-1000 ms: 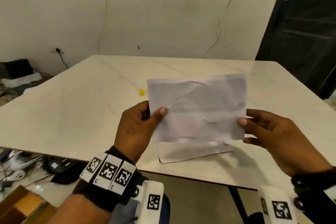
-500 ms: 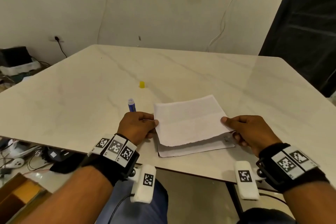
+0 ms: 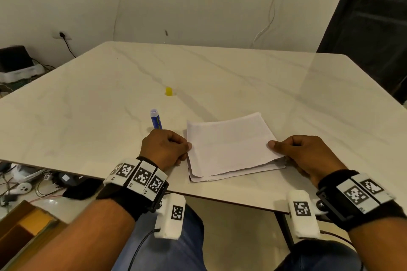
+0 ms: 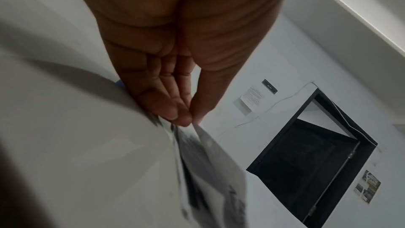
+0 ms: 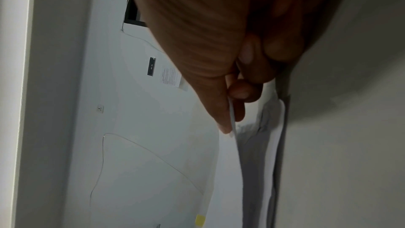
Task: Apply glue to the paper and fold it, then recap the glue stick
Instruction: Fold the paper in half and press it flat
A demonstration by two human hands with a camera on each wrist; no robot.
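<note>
A white sheet of paper (image 3: 229,143) lies folded over on the marble table (image 3: 88,112) near its front edge, the upper flap slightly raised above the lower layer. My left hand (image 3: 167,149) pinches the paper's left edge (image 4: 197,133) between thumb and fingers. On the other side my right hand (image 3: 304,152) pinches the right edge (image 5: 232,115). The uncapped blue glue stick (image 3: 156,119) lies on the table just behind my left hand. Its yellow cap (image 3: 169,91) stands further back (image 5: 199,219).
A dark door (image 3: 370,17) stands at the right behind the table. Cables, a socket (image 3: 61,35) and boxes (image 3: 15,59) are on the floor and wall at the left. A cardboard box (image 3: 24,226) sits below the table's front left.
The paper was held up in the air a second ago. Both hands have brought it down and folded the upper half onto the lower part on the table, uncovering the glue stick.
</note>
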